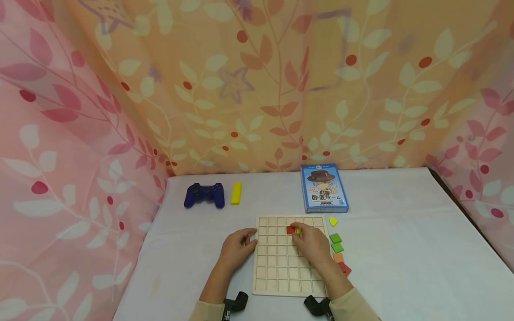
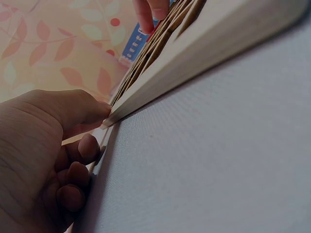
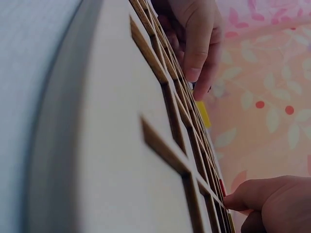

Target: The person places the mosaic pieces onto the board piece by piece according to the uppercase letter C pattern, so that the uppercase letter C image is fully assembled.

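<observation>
Barely begun: the pale wooden grid board (image 1: 281,267) holds only one red square tile (image 1: 290,230). The right hand (image 1: 311,243) pinches a small yellow tile (image 1: 298,230) beside it; the left hand (image 1: 237,248) grips the board's left edge. Green, orange and red tiles (image 1: 338,249) wait unplaced at the right.

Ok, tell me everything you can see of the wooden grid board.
The wooden grid board is a pale, light-wood square tray with rounded corners, divided by thin raised ribs into rows of small square cells. It lies flat on the white table, near its front edge. Most cells look bare; a red tile and a yellow tile sit side by side in the second row from the far edge. The left hand grips its left edge, and the right hand rests over it, fingertips at the yellow tile.
</observation>
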The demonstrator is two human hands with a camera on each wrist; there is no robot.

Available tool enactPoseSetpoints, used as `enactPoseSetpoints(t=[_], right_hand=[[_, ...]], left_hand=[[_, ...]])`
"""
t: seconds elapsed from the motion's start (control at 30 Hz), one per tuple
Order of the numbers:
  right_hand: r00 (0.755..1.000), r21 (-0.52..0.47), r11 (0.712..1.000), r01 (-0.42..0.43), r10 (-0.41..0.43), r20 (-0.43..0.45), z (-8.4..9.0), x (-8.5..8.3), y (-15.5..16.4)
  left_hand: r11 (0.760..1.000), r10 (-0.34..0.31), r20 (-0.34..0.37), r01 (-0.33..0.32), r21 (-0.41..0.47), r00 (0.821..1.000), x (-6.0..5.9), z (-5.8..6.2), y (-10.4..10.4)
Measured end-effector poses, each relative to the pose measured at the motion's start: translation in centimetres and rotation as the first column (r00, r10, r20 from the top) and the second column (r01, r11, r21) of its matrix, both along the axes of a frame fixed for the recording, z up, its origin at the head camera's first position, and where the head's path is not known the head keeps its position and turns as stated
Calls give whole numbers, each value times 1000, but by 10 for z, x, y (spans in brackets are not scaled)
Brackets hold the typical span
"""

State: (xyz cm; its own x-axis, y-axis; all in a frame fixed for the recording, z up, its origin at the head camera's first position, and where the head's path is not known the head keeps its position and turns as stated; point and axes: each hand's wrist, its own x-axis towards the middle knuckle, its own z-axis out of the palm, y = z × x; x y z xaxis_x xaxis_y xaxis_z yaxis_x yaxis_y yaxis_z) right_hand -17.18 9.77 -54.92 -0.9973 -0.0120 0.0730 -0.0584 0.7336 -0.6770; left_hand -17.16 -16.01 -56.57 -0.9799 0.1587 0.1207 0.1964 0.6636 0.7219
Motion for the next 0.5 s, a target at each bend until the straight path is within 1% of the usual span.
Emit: enactPoseSetpoints(t=[0.2,0.37,0.5], right_hand=[[1000,-10,1000,-11,11,7,-1,0,1],[999,-92,996,-17,21,43,0,0,3],[997,-167,985,-36,46,55,7,0,5]], left_hand=[[1000,-2,-10,2,-7,1000,0,0,0],[1000,-9,-13,9,-8,1000,0,0,0],[1000,-16,-18,15,-7,1000,1,0,-1]])
